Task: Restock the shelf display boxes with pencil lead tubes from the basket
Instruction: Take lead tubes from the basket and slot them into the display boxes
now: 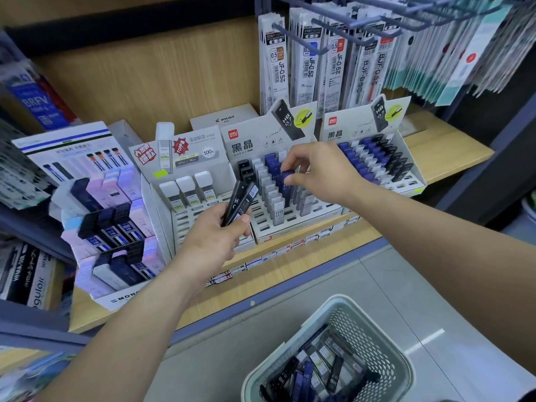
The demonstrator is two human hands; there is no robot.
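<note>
Shelf (446,152), pale wood, running beneath and beyond both hands.

Refill packs (307,62), hung on hooks, above the right hand.

Middle display box (262,140), grey-white card with a slotted tray, directly under the right hand; black, white and blue tubes stand in rows in its slots.

Right display box (362,132), same pattern, just outward of the right hand, densely filled.

Left display box (190,156), beyond the left hand, three white-capped tubes in its back row.

Basket (374,335), pale green mesh, below the right forearm and nearer the person than either hand.

Loose tubes (319,364), black, blue and clear, lying jumbled in the basket.

Right hand (319,169), palm down, thumb and fingertips pinching the top of a blue tube.

Left hand (214,236), fingers curled around two black tubes.

Black tubes (240,201), fanned upward from the left hand toward the middle display box.

Blue tube (287,181), upright among the blue row in the middle display box, under the right hand's fingertips.
</note>
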